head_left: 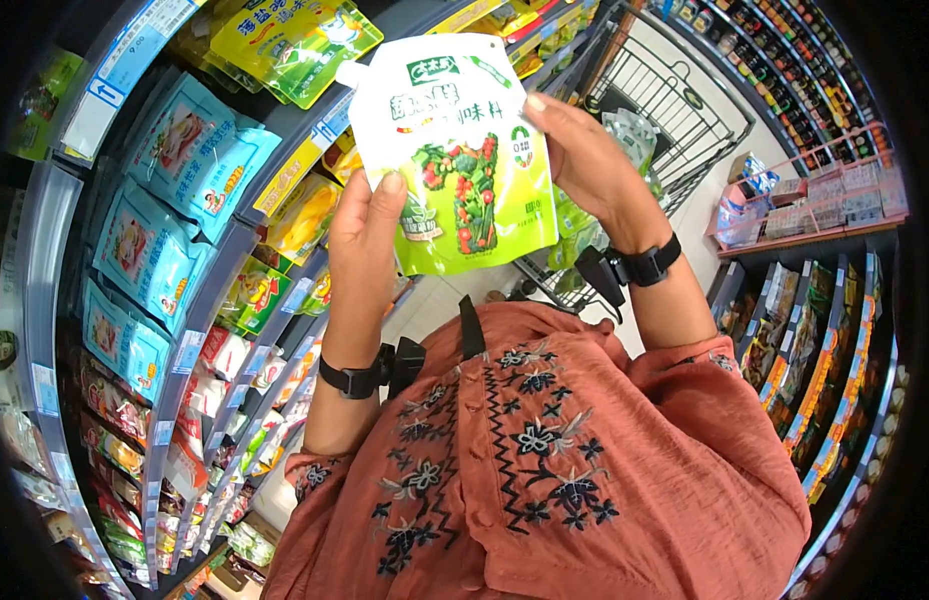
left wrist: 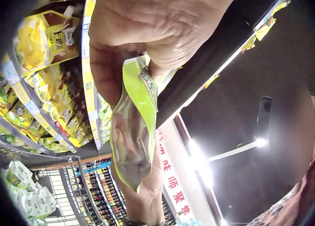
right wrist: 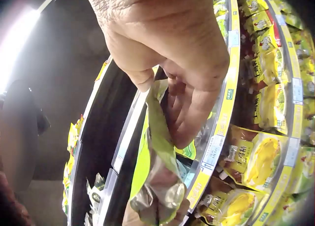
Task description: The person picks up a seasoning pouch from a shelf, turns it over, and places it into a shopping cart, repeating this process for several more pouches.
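Note:
A white and green pouch [head_left: 454,150] with a vegetable picture and a spout at its upper left corner is held up, front toward the head camera. The left hand [head_left: 369,225] pinches its left edge, thumb on the front. At the upper right edge, the right hand [head_left: 589,165] grips it, thumb on the front and fingers behind. In the left wrist view the pouch [left wrist: 134,132] appears from below, its clear base showing, under the left hand [left wrist: 152,29]. The right wrist view shows the pouch [right wrist: 157,172] hanging from the right hand [right wrist: 167,48].
Shelves on the left hold blue packets [head_left: 149,240] and yellow packets [head_left: 304,215]. Behind the pouch stands a wire shopping cart [head_left: 684,100] with green and white packs. A pink basket [head_left: 814,205] sits atop a rack at the right, and bottle shelves [head_left: 784,60] curve beyond.

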The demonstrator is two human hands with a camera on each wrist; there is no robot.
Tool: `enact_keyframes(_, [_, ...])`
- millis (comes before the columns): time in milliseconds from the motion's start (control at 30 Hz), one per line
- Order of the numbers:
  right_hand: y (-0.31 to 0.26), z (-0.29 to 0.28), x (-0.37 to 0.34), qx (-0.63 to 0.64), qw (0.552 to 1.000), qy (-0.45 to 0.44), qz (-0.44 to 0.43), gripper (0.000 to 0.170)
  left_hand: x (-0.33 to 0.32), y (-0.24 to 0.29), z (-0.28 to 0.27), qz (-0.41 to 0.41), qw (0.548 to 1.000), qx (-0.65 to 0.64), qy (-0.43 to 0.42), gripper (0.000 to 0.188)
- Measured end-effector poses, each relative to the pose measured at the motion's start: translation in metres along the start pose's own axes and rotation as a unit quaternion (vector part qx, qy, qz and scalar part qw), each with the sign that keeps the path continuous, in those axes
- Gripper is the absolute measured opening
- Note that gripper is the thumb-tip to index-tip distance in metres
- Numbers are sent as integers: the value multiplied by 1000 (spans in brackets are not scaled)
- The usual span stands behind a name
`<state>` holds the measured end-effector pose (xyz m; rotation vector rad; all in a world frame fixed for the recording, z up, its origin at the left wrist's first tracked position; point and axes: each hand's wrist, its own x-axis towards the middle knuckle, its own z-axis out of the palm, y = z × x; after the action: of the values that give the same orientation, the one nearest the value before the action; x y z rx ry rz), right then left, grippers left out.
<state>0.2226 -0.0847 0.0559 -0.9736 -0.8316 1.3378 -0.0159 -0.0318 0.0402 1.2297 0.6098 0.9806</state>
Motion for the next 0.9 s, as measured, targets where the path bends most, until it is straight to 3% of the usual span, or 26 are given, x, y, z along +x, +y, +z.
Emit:
enact_keyframes(200, [0, 11, -16, -57, 998, -8, 33, 45, 10, 10, 6, 7, 1000, -8, 15, 35])
enact_keyframes(600, [-11, 14, -12, -106, 993, 30, -52, 40, 17, 21, 7, -2, 1000, 18, 14, 35])
enact_keyframes(800, [-26, 20, -14, -152, 982, 57, -97, 37, 7, 36, 8, 28, 992, 91, 79, 44])
enact_keyframes(900, [-33, 24, -16, -193, 972, 68, -116, 36, 7, 23, 8, 158, 972, 150, 85, 47])
